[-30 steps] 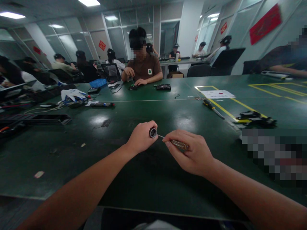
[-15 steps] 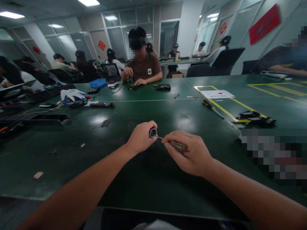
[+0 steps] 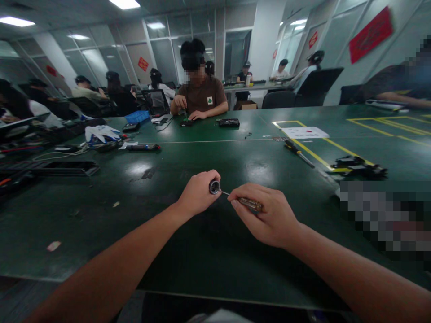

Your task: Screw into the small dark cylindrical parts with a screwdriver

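Over the near part of the green table, my left hand (image 3: 196,193) is closed around a small black round part (image 3: 214,187) with a metallic ring at its open end, which faces me. Most of that part is hidden in my fingers. My right hand (image 3: 266,213) grips a screwdriver (image 3: 251,204) by its brownish, see-through handle. The thin shaft points left, and its tip meets the right edge of the ring; whether it sits in a screw is too small to tell.
A yellow-black screwdriver (image 3: 299,152) and black parts (image 3: 358,167) lie to the right near a white sheet (image 3: 305,132). White gloves (image 3: 102,134), a dark tool (image 3: 143,147) and a blue basket (image 3: 137,116) are on the left. Across the table sits a co-worker (image 3: 202,92).
Both hands stay almost in place, the screwdriver tip still at the ring. Any turning of the handle is too slight to make out.
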The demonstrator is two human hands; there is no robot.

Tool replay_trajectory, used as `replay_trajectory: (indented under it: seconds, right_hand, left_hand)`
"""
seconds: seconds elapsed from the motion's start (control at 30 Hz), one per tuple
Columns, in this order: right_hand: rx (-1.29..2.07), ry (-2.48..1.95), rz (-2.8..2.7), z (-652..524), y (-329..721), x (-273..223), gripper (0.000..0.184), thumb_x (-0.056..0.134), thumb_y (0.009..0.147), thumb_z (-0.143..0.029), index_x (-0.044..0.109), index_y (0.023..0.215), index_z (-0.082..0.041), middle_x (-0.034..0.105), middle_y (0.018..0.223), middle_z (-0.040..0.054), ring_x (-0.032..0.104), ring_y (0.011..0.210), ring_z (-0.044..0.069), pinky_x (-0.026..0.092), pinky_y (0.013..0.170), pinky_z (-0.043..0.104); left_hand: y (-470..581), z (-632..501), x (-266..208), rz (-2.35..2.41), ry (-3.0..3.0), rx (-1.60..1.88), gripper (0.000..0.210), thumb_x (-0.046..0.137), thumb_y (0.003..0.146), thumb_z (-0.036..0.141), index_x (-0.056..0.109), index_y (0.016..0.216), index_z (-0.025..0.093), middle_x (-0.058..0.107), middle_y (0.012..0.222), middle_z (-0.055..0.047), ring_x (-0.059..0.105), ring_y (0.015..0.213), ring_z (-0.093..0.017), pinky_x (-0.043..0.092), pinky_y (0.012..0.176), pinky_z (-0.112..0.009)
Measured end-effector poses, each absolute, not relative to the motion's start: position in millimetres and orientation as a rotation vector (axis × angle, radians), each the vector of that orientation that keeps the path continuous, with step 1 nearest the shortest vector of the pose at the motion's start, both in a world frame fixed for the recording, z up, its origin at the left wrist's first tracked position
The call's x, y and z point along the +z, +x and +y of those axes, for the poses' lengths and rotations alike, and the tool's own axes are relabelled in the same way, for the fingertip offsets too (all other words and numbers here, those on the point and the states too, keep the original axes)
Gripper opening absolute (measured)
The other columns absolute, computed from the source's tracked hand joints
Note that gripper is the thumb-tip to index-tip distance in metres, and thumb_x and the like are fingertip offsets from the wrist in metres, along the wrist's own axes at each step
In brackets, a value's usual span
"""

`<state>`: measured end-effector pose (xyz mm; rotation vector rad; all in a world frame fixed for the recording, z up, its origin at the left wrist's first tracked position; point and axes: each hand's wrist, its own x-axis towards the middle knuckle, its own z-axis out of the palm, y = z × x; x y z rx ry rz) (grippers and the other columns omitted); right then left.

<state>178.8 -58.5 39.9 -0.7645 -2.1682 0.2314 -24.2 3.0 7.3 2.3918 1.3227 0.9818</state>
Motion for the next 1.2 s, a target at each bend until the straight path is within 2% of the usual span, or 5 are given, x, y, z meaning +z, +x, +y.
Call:
replay_trajectory:
  seconds: [1.2]
  right_hand:
    - [0.205,-0.745,-2.159,-56.5,180.4,40.1,0.012,0.058,0.091,-0.013,0.069,0.096,-0.016,0.073,0.087,0.0045,0.068,0.079,0.015,0.050,0.073,0.026]
  left_hand:
    - [-24.2,2.2,8.3,1.338,2.366,0.978,0.008,0.063,0.079,0.017,0.056,0.081,0.020,0.059,0.076,0.002,0.054,0.069,-0.014,0.036,0.063,-0.028]
